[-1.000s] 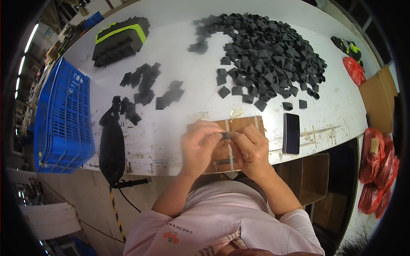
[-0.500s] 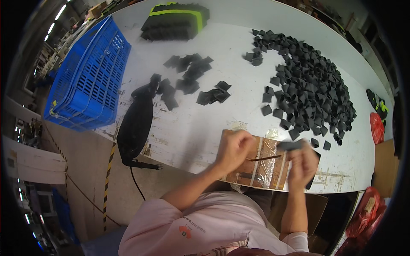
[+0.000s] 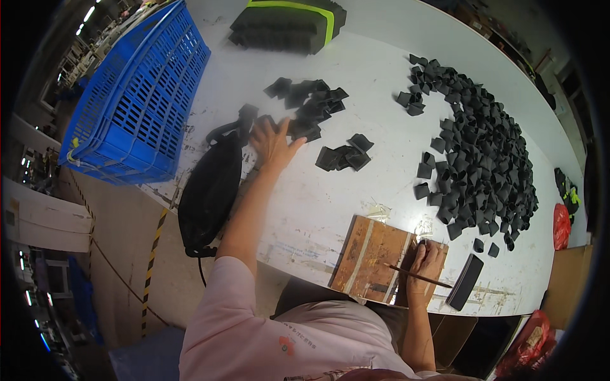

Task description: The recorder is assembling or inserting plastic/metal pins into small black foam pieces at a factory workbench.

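My left hand (image 3: pixel 273 145) reaches to the left part of the table, fingers spread, over the edge of a loose group of flat black fabric pieces (image 3: pixel 309 108). Whether its fingertips press on a piece is hard to tell. By the near edge, my right hand (image 3: pixel 426 261) rests with curled fingers on a wooden board (image 3: pixel 364 260) banded with clear tape. A slim brown stick (image 3: pixel 413 274) lies across that hand, apparently gripped in it. Between the hands sits a smaller cluster of black fabric pieces (image 3: pixel 344 154).
A big heap of folded black pieces (image 3: pixel 486 152) covers the right side. Left stand a blue crate (image 3: pixel 143 95) and a long black bag (image 3: pixel 211 190). A dark flat rectangular object (image 3: pixel 465 282) lies beside the board. At the back is a black stack with a yellow-green band (image 3: pixel 286 25).
My left hand has swung from above the board out to the fabric pieces and spread its fingers. My right hand has lowered onto the board; the black piece near its fingers no longer shows clearly.
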{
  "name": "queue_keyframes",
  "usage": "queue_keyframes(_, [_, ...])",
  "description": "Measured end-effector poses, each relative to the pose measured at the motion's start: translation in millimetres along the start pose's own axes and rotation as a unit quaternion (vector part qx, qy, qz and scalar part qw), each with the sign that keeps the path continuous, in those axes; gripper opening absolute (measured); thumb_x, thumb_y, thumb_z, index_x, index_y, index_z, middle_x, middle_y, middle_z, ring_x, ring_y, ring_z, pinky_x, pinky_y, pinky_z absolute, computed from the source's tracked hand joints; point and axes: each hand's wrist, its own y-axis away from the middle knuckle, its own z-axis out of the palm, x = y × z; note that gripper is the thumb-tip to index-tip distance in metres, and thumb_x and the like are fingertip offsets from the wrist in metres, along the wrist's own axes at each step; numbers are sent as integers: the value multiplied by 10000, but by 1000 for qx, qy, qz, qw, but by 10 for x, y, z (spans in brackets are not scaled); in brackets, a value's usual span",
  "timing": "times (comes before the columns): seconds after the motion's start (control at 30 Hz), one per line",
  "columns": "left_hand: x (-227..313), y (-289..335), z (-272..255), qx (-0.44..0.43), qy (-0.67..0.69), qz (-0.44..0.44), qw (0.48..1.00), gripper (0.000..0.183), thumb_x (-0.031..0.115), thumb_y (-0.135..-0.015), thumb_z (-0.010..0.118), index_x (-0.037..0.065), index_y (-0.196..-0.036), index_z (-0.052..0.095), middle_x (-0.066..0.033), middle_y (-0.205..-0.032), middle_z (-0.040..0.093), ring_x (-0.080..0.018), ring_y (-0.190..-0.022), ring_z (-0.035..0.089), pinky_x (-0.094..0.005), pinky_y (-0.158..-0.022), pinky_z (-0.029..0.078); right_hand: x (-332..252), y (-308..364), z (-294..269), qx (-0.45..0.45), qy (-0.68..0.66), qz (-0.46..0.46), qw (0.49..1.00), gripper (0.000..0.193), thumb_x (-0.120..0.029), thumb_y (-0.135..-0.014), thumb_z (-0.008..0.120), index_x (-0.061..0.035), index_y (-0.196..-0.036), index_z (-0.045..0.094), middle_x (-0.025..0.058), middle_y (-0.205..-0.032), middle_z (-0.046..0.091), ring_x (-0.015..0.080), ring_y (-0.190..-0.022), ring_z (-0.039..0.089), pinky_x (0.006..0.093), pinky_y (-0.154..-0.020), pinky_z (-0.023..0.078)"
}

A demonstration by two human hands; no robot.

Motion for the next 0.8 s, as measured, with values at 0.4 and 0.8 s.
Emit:
queue_keyframes(0.4, [-209, 26, 243, 80, 127, 90, 984, 305, 202, -726, 589, 155, -1028, 598, -75, -1156, 469, -295, -1083, 386, -458, -895, 281, -200, -149, -77, -34, -40, 33, 998, 175, -124, -885, 404, 12, -895, 514, 191, -846, 474, 350, -776, 475, 389, -714, 388])
queue_keyframes(0.8, [362, 51, 170, 50, 76, 104, 990, 501, 459, -736, 596, 181, -1148, 530, -184, -1208, 385, -370, -1100, 341, -539, -872, 253, -101, -120, -39, -41, -65, 48, 996, 208, -152, -897, 394, 20, -882, 510, 186, -803, 492, 329, -744, 478, 369, -700, 387])
